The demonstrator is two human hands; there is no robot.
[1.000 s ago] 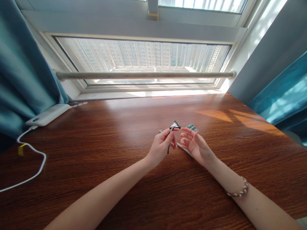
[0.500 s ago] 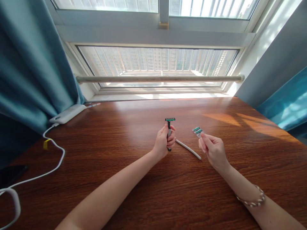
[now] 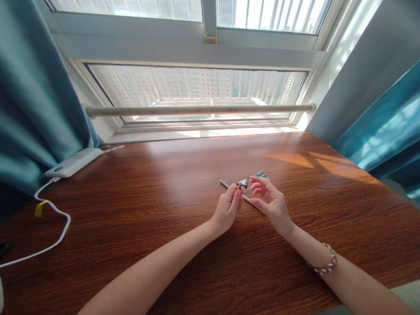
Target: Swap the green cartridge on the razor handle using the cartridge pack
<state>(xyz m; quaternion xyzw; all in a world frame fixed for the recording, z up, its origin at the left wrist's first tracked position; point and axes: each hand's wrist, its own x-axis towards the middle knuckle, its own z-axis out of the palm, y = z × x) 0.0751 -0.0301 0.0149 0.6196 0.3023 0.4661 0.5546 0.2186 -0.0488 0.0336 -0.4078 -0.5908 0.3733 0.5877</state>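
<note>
Left hand (image 3: 227, 208): fingers and thumb closed on the razor (image 3: 243, 183), most of the handle hidden in the grip, head sticking out toward the right hand. Razor is up off the table (image 3: 183, 175), over its middle stretch between far and near edges.

Right hand (image 3: 274, 204): part open, fingers curled, thumb apart, nothing visible in it. Fingertips right by the razor head; can't tell if touching.

Slim white rod (image 3: 224, 183) lies on the table behind the hands, slanting toward the near right corner, middle section blocked. Teal razor cartridges (image 3: 260, 174) lie just behind the right hand's fingers, partly covered.

White power bank (image 3: 75, 163) at the far left corner, white cable (image 3: 67, 225) running from it toward the left edge, yellow tag (image 3: 39, 209) on it.
</note>
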